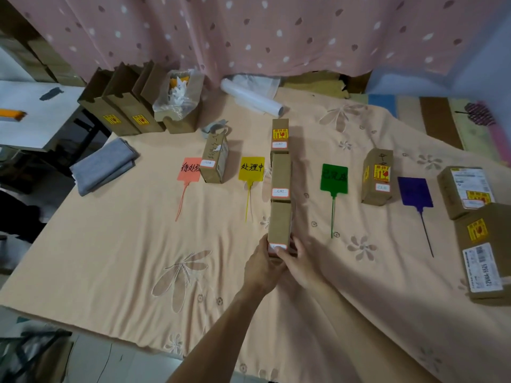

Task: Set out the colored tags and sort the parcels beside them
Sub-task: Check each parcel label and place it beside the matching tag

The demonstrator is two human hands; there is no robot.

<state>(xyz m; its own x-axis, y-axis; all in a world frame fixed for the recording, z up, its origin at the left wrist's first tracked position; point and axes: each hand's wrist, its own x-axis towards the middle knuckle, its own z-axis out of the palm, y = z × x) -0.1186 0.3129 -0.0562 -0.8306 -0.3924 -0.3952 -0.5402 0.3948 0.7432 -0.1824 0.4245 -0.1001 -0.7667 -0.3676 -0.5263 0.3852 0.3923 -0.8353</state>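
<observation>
Four tags lie in a row on the peach cloth: a pink tag (188, 169), a yellow tag (251, 168), a green tag (333, 178) and a purple tag (414, 192). A brown parcel (214, 158) stands right of the pink tag. Three parcels form a line right of the yellow tag: the far parcel (280, 136), the middle parcel (281, 178) and the near parcel (279, 225). My left hand (261, 265) and my right hand (300, 261) both grip the near parcel's front end. Another parcel (377, 176) stands right of the green tag.
Two larger parcels (467, 190) (485, 250) sit right of the purple tag. Open cardboard boxes (121, 106), a bag of tags (177, 98), a plastic roll (253, 99) and folded grey cloth (105, 165) lie at the back left. The table's left edge (55, 217) drops to the floor.
</observation>
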